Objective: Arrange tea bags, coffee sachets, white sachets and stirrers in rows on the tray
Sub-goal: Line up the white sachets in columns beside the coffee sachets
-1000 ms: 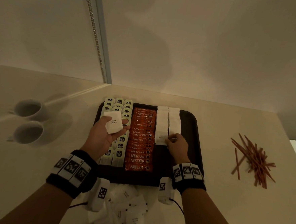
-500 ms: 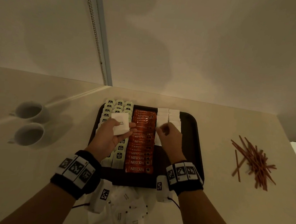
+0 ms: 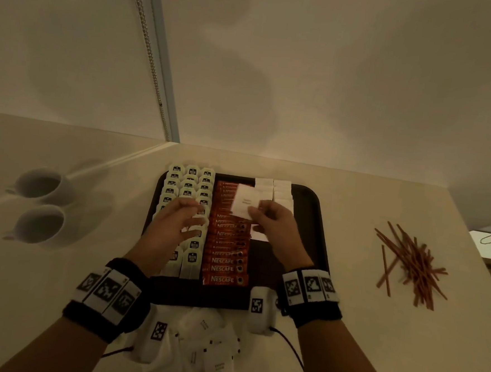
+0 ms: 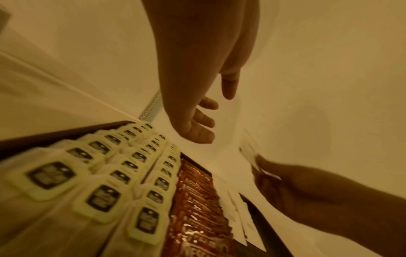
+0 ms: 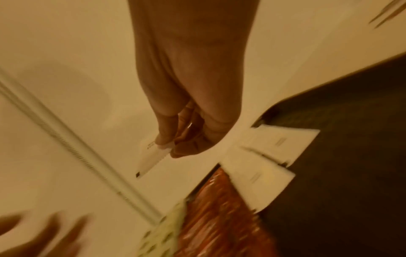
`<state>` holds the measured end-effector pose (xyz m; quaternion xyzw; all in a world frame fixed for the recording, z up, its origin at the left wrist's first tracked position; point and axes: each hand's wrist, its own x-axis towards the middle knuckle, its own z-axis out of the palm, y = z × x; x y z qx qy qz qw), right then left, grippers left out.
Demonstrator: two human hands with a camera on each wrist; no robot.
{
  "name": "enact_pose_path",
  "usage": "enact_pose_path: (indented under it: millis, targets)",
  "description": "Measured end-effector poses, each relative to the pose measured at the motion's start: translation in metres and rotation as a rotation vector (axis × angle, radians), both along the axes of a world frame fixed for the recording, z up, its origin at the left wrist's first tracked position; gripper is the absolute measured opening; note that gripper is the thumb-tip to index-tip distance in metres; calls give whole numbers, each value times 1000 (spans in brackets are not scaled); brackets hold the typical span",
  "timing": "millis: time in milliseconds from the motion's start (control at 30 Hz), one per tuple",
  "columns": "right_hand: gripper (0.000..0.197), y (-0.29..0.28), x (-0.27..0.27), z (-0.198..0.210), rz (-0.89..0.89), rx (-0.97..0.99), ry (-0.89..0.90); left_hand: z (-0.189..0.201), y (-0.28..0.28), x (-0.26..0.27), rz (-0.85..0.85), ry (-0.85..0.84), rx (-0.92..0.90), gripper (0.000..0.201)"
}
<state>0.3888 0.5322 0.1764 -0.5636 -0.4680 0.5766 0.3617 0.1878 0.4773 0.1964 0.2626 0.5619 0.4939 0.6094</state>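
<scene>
A dark tray [image 3: 314, 219] holds rows of tea bags [image 3: 188, 181], a row of orange coffee sachets [image 3: 226, 260] and two short rows of white sachets [image 3: 280, 191]. My right hand [image 3: 273, 228] pinches one white sachet [image 3: 244, 201] [image 5: 151, 156] above the coffee row. My left hand [image 3: 174, 224] hovers over the tea bags with fingers spread and nothing in it [image 4: 197, 113]. A pile of loose white sachets [image 3: 204, 348] lies in front of the tray. Brown stirrers [image 3: 410, 261] lie in a heap to the right of the tray.
Two white cups [image 3: 38, 203] stand to the left of the tray. A wall with a vertical strip and bead chain [image 3: 151, 63] rises behind the counter. The counter's right edge [image 3: 472, 248] is past the stirrers.
The white sachet has passed from my left hand to my right hand, which now holds it over the coffee row. My left hand has let go and spread its fingers.
</scene>
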Motion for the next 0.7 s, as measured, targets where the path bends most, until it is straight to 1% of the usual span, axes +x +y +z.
enact_pose_path:
  millis: [67,133,233,333,467,700]
  targets:
    - [24,4,26,-10,-108,-43,-78,-1,-11,-15,13,6,8,17]
    - [25,6,50,-20,-158,-69,-192,-5,-23,-29,37,32,19,19]
    - [24,9,79,-40,-193,-99,-379,-12,-45,-50,84,51,10,22]
    - [26,9,92,-57,-174,-114,-532,-21,-63,-68,142,41,-19,22]
    - [28,6,89,-69,-180,-140,-594,-32,-84,-83,204,21,-55,24]
    - [28,7,78,-67,-201,-113,-650,-42,-110,-99,273,-5,-86,26]
